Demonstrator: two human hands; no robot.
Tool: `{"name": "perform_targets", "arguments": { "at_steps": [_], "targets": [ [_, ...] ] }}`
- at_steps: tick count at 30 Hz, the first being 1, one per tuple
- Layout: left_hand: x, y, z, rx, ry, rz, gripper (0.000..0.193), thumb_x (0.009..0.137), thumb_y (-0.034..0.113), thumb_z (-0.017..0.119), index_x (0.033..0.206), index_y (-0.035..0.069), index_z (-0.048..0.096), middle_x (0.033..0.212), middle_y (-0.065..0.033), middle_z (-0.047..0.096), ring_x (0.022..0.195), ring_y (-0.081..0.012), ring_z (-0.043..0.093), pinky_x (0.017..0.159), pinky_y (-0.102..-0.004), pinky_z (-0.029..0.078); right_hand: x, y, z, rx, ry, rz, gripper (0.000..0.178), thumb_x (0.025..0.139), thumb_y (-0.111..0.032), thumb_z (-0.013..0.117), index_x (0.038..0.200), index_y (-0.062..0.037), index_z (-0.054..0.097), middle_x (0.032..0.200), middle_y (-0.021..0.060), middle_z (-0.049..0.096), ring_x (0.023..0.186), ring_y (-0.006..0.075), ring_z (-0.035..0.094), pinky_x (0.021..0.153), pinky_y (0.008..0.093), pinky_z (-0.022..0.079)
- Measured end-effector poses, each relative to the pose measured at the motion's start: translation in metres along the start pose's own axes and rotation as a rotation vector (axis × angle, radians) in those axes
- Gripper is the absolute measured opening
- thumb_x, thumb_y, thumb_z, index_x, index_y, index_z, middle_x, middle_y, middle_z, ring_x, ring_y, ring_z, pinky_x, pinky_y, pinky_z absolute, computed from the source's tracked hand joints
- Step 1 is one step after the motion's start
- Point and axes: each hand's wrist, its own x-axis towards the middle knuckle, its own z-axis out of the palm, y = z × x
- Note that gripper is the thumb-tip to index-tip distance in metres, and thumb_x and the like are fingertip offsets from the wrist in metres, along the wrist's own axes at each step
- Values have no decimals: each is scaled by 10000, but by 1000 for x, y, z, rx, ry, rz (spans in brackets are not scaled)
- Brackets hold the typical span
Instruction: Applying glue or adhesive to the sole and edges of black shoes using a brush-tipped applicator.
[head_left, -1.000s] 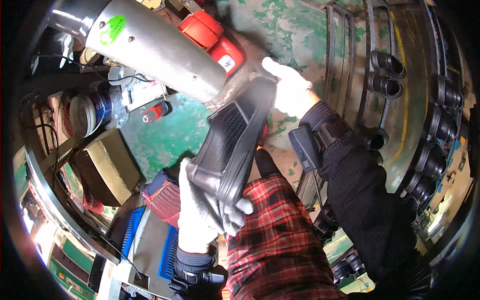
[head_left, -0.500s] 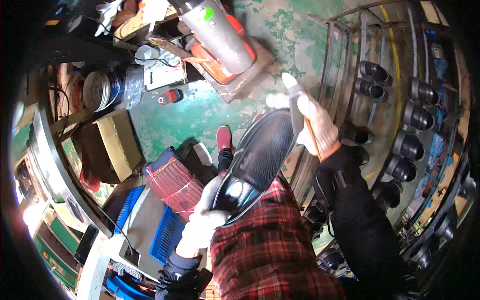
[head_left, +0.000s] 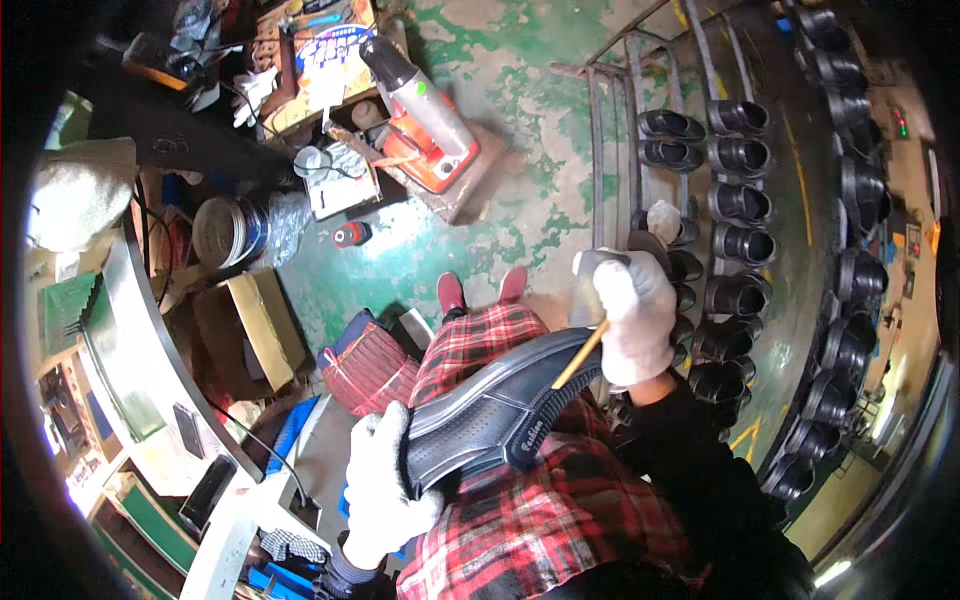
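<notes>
A black shoe with perforated sides lies tilted across my lap, over a red plaid garment. My left hand, in a white glove, grips its left end, fingers and thumb around it. Beyond the shoe's right end is my right hand, also gloved, with greyish stained fingers closed around a slim brush-like tool. The tool's tan wooden handle points down across the shoe's side; whether it touches is unclear. Its pale, blurred tip sticks out beyond the hand.
Racks to the right carry rows of black shoes. Ahead, an orange and grey machine stands on a base, with a red bottle on the floor. A tied maroon bundle, cardboard box and curved-edged table are at left.
The shoe has turned from showing its inside to showing its side, and lies lower. My right hand has moved down, turning the tool so its handle crosses the shoe. The view has shifted.
</notes>
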Motion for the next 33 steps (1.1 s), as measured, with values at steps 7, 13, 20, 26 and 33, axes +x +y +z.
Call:
{"name": "perform_targets", "arguments": {
  "at_steps": [7, 13, 20, 26, 33],
  "targets": [
    [-20, 30, 0, 104, 112, 69, 929, 585, 242, 832, 1419, 11, 494, 1207, -295, 553, 1042, -450, 619, 882, -477, 532, -44, -45, 14, -549, -41, -622, 260, 856, -158, 784, 1065, -16, 723, 970, 129, 722, 869, 257, 706, 757, 360, 553],
    [-37, 45, 16, 33, 170, 56, 936, 572, 203, 833, 1421, 9, 492, 1236, -282, 557, 1077, -436, 624, 921, -463, 534, -47, -39, -11, -635, -58, -859, 295, 806, -79, 810, 1084, -18, 732, 1028, 122, 731, 883, 234, 689, 754, 339, 544],
    [-58, 42, 35, -115, 252, 1, 924, 580, 147, 798, 1435, 0, 482, 1265, -250, 559, 1113, -406, 626, 958, -444, 522, -6, -13, -81, -507, 290, -543, 223, 868, -151, 776, 1009, 17, 739, 836, 105, 733, 719, 194, 679, 680, 319, 538],
    [-66, 33, 47, -437, 204, -257, 990, 608, 187, 782, 1498, -40, 413, 1331, -232, 540, 1265, -352, 553, 1092, -414, 438, 12, -16, -112, -223, 128, -278, 184, 923, -113, 732, 1042, 25, 708, 874, 10, 690, 767, 60, 579, 687, 234, 473],
    [-65, 36, 43, -584, 187, -309, 1038, 643, 198, 787, 1535, -64, 326, 1408, -267, 533, 1302, -327, 549, 1114, -400, 420, -7, -34, -89, -91, -123, -190, 180, 935, -128, 694, 1037, 21, 693, 859, -21, 629, 761, 46, 522, 679, 225, 433]
  ]
}}
